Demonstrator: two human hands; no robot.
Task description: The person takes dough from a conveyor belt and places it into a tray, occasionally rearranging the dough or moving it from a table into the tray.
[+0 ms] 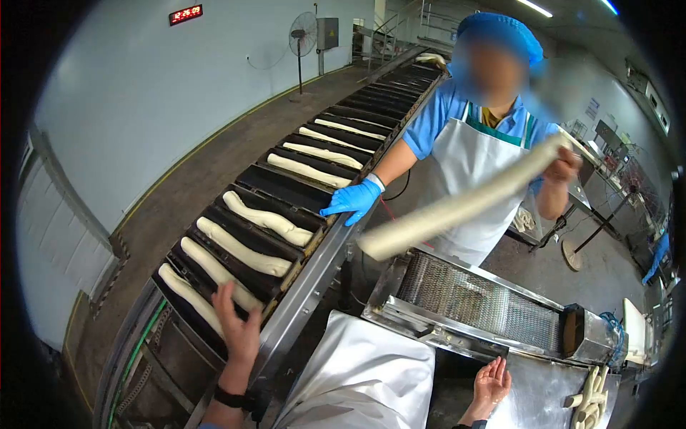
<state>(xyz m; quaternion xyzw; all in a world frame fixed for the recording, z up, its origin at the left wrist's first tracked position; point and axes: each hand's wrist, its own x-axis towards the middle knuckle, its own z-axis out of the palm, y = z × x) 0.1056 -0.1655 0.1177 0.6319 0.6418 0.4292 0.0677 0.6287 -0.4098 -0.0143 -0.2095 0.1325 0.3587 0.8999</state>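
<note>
My left hand (237, 323) is open, fingers spread, over the near end of the black dough trays (255, 187). Its fingertips overlap the lower end of a long dough strip (214, 268) in this view, and another dough strip (187, 294) lies just left of it. My right hand (491, 382) is open and empty, palm turned up, beside the metal frame of a short mesh conveyor (479, 293). Across from me, a co-worker's bare hand (562, 166) holds one end of a long dough strip (457, 204), which slants down over the mesh conveyor.
The co-worker's blue-gloved hand (354, 200) rests at the tray line's edge. More dough strips (307, 170) lie in trays farther up. Several dough pieces (592, 397) are heaped on the metal table (532, 400) at right. A steel rail (304, 293) runs beside the trays.
</note>
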